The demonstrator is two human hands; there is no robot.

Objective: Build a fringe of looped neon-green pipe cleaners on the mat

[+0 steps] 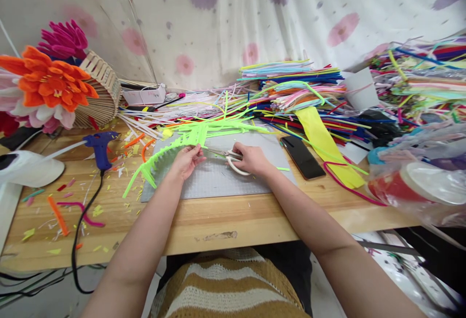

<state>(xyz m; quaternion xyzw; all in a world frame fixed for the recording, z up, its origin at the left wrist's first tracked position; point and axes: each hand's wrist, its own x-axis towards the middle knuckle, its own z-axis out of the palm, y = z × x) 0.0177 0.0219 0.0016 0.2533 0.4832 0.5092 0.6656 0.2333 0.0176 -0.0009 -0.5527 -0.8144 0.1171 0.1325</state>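
My right hand (250,158) grips a pair of scissors (235,165) by its pale handles, above a grey cutting mat (204,188). The blades point left and reach the fingertips of my left hand (187,161). Those fingers are pinched at the end of a bright green pipe-cleaner piece (160,155), which curves away to the left with short spiky ends along it. More green pipe cleaners (198,133) lie just behind my left hand on the mat. Whether the blades are closed on a stem is too small to tell.
Piles of coloured pipe cleaners (298,90) line the back. A black phone (303,157) and a yellow strip (327,145) lie right, near a plastic-wrapped cup (418,182). At left are a blue glue gun (100,148) with its cord, scraps, and an orange pipe-cleaner flower (54,82).
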